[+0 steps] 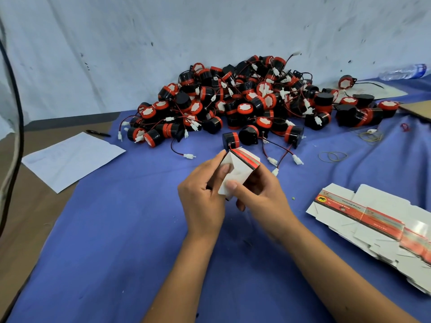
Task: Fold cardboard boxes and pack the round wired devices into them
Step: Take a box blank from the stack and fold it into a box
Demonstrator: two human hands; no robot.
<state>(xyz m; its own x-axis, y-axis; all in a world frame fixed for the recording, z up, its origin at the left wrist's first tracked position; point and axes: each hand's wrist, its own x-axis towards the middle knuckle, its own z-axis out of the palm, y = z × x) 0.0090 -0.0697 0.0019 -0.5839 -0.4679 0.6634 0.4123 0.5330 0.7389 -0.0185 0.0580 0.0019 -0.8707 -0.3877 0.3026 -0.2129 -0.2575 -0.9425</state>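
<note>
At the centre of the frame, both hands hold a partly folded cardboard box (240, 170) above the blue cloth (116, 241). The left hand (203, 197) grips the box from the left side, fingers curled round it and the thumb lying on a white flap. The right hand (258, 194) grasps the box from the right, thumb pressed on the same white flap at its lower edge. The box is white inside, with a red and black printed band along its upper right edge; its flaps stand open toward the camera. Directly above the hands, in the upper middle of the frame, lies a large pile of round wired devices (245, 99), black bodies with red rims, white faces and red-black leads ending in white connectors. One device (231, 139) rests just beyond the box, close to its upper corner. At the right edge lies a stack of flat unfolded box blanks (377, 222), fanned toward the lower right. Rubber bands (332, 156) lie to the right of the pile. At the left, a sheet of white paper (72, 158) overlaps the cloth edge, with a black pen (98, 133) just above it. A plastic water bottle (404, 71) lies at the upper right.
</note>
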